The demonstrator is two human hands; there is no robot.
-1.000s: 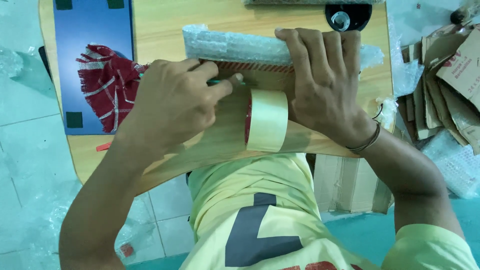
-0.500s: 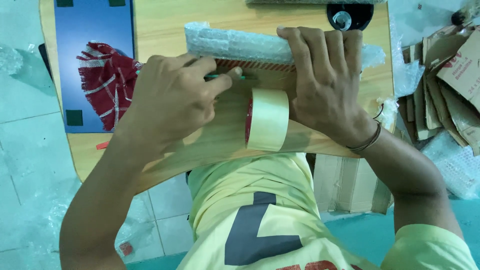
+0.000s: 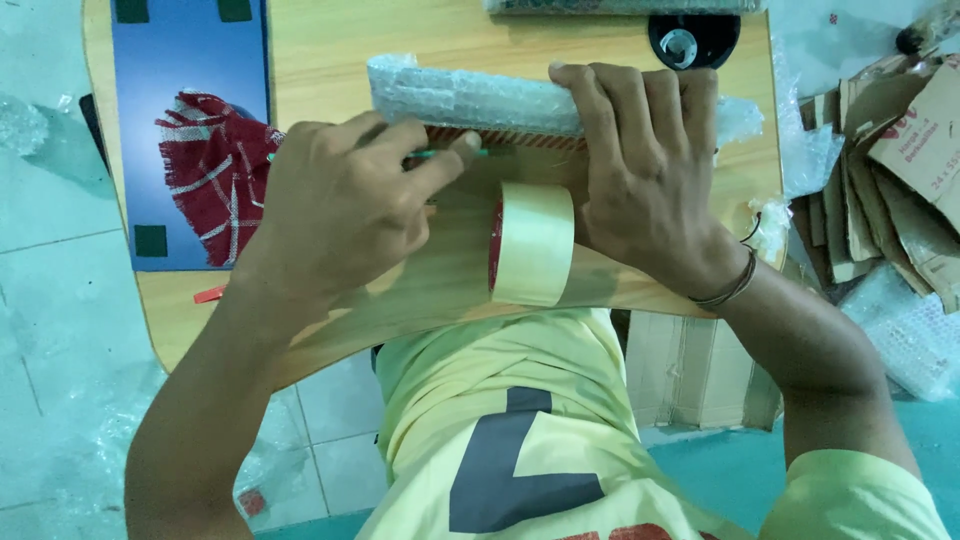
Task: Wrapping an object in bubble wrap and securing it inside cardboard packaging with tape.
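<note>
R hand (image 3: 650, 190) flat, fingers spread, pinning long bubble-wrapped parcel (image 3: 480, 100); L hand (image 3: 350, 200) closed round thin green tool (image 3: 445, 153). Risk: wrap tears if tool slips.

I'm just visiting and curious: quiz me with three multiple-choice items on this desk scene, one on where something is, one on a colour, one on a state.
1. Where is the roll of tape?
A. on the floor
B. on the wooden table, near the person's chest
C. on the blue mat

2. What colour is the fringed cloth?
A. red with pale stripes
B. green
C. black

3. What is the right hand doing?
A. hanging free
B. holding scissors
C. pressing flat on the bubble-wrapped parcel

Answers:
1 B, the roll stands on edge at the table's near side.
2 A, the cloth on the mat is red.
3 C, its fingers lie across the parcel, while the left hand grips a thin green tool.
</note>
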